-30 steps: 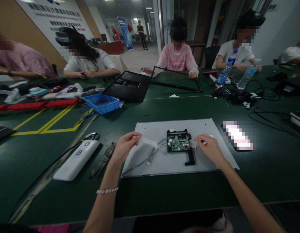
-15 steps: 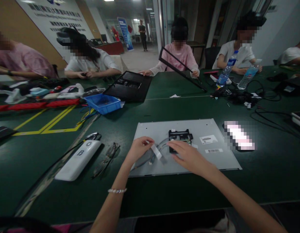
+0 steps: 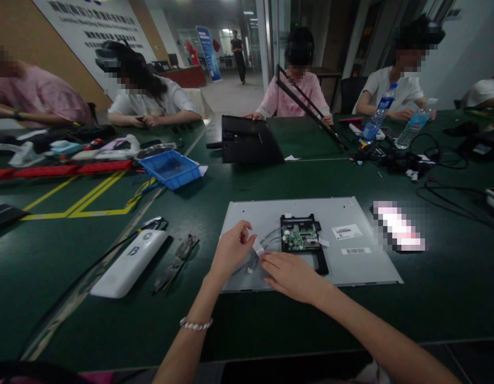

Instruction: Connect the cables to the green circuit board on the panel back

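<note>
A grey metal panel (image 3: 375, 266) lies flat on the table in front of me. On it sits a black bracket (image 3: 324, 265) with a green circuit board (image 3: 301, 240), from which grey cables (image 3: 274, 233) run left. A whitish strip of tape (image 3: 257, 247) lies across the cables. My left hand (image 3: 233, 246) hovers at the strip's upper end, fingers curled, with a gap between thumb and forefinger. My right hand (image 3: 293, 274) lies low over the panel, fingers stretched out and touching the strip's lower end. Its palm side is hidden.
A white power bank (image 3: 129, 264) and glasses (image 3: 175, 264) lie to the left, a lit phone (image 3: 397, 226) to the right. Farther off are a blue tray (image 3: 170, 169), bottles (image 3: 377, 114) and cables. Across the table a person handles a black back cover (image 3: 247, 149) and a black frame (image 3: 301, 98).
My right hand has moved left and toward me, from the bracket to the tape. My left thumb and forefinger have parted. The person opposite has turned the black cover to the right.
</note>
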A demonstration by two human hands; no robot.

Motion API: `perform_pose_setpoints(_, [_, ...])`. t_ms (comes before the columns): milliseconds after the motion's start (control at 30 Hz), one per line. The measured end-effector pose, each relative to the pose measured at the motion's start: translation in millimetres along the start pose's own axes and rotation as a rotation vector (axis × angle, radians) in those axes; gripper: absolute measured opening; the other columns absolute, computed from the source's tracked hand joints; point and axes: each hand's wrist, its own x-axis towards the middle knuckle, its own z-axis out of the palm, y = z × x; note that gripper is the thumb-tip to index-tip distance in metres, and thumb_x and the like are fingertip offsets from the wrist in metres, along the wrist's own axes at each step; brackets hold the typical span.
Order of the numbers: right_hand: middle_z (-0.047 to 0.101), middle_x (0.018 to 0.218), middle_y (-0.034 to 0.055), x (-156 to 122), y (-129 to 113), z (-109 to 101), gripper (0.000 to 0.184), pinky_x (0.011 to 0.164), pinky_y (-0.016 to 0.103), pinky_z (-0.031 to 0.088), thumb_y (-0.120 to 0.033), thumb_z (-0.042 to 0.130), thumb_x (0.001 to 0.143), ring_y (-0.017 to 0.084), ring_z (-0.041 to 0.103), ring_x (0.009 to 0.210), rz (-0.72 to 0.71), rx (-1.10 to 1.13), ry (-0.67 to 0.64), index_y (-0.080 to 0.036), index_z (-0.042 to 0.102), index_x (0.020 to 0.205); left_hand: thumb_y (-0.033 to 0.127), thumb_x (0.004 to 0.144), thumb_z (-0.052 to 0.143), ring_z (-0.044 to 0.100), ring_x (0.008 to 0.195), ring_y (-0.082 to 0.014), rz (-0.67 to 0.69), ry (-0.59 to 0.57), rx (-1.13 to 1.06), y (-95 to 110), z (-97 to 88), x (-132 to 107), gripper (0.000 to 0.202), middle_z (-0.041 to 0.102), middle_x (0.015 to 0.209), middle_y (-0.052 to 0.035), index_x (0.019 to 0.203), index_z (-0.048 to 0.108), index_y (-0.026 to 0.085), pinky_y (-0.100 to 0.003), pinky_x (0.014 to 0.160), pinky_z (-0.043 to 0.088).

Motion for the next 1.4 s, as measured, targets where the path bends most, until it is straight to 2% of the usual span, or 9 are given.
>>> perform_pose_setpoints(67, [0.053,0.128,0.0156,-1.7,0.2,4.0,0.038,0.103,0.037,0.039,-0.028,0.047,0.090,0.024,0.047,0.121,0.013,-0.001,-0.001,-0.009,0.050,0.123,0.024,0.082,0.052,0.050,0.061,-0.0129,0.073,-0.087,0.034,3.1,-1.3,-2.1,0.011,0.050,0.067,0.0042,0.092,0.052,0.020,-0.024,0.061,0.039])
perform_pose_setpoints(200, [0.053,0.129,0.0151,-2.9,-0.4,6.9,0.040,0.105,0.036,0.036,-0.029,0.047,0.090,0.023,0.044,0.124,0.031,-0.004,-0.015,-0.008,0.049,0.124,0.020,0.086,0.048,0.053,0.082,-0.0177,0.270,-0.249,0.155,6.2,-3.1,-2.0,0.008,0.056,0.083,-0.0025,0.087,0.055,0.019,-0.029,0.074,0.041])
perform_pose_setpoints(333, [0.053,0.129,0.0148,-2.6,-3.8,4.7,0.039,0.106,0.035,0.036,-0.029,0.046,0.090,0.022,0.044,0.124,0.056,-0.012,-0.022,-0.008,0.049,0.123,0.023,0.088,0.047,0.052,0.085,-0.0192,0.300,-0.317,0.188,5.4,-4.0,-0.7,0.012,0.056,0.084,-0.0040,0.087,0.057,0.018,-0.031,0.077,0.041])
perform_pose_setpoints(500, [0.049,0.133,0.0155,-4.1,-8.5,3.8,0.042,0.107,0.035,0.035,-0.030,0.046,0.090,0.023,0.042,0.126,0.065,-0.039,-0.039,-0.007,0.048,0.125,0.021,0.082,0.056,0.053,0.087,-0.0182,0.235,-0.338,0.065,-0.4,-5.5,-2.1,0.014,0.056,0.090,-0.0028,0.095,0.056,0.019,-0.030,0.079,0.042])
perform_pose_setpoints(700, [0.045,0.136,0.0196,-7.2,-16.4,3.2,0.047,0.103,0.039,0.038,-0.035,0.046,0.089,0.027,0.042,0.126,0.066,-0.086,-0.103,-0.005,0.046,0.126,0.019,0.083,0.051,0.054,0.083,-0.0158,0.150,-0.350,-0.105,-7.4,-2.9,-0.6,0.010,0.056,0.088,-0.0013,0.091,0.056,0.020,-0.029,0.077,0.043])
perform_pose_setpoints(1000, [0.040,0.138,0.0252,-13.0,-25.2,0.4,0.066,0.103,0.042,0.037,-0.048,0.049,0.085,0.032,0.038,0.128,0.075,-0.074,-0.154,0.000,0.041,0.130,0.018,0.081,0.049,0.053,0.076,-0.0155,0.116,-0.331,-0.054,-7.6,8.7,3.2,0.005,0.054,0.081,-0.0006,0.083,0.054,0.019,-0.027,0.070,0.041])
perform_pose_setpoints(1233, [0.035,0.141,0.0253,-23.1,-31.8,2.7,0.071,0.105,0.043,0.033,-0.049,0.050,0.084,0.032,0.033,0.131,0.123,-0.035,-0.150,0.001,0.037,0.134,0.022,0.083,0.049,0.052,0.077,-0.0174,0.127,-0.310,-0.005,-6.6,10.1,3.4,0.005,0.054,0.080,-0.0017,0.082,0.053,0.019,-0.028,0.070,0.041])
perform_pose_setpoints(1400, [0.034,0.143,0.0229,-25.3,-35.5,0.8,0.071,0.108,0.042,0.030,-0.049,0.051,0.084,0.030,0.032,0.132,0.170,-0.002,-0.142,-0.002,0.037,0.134,0.031,0.076,0.061,0.053,0.085,-0.0205,0.206,-0.335,0.042,-9.9,6.3,1.4,0.022,0.054,0.088,-0.0035,0.092,0.053,0.019,-0.032,0.077,0.042])
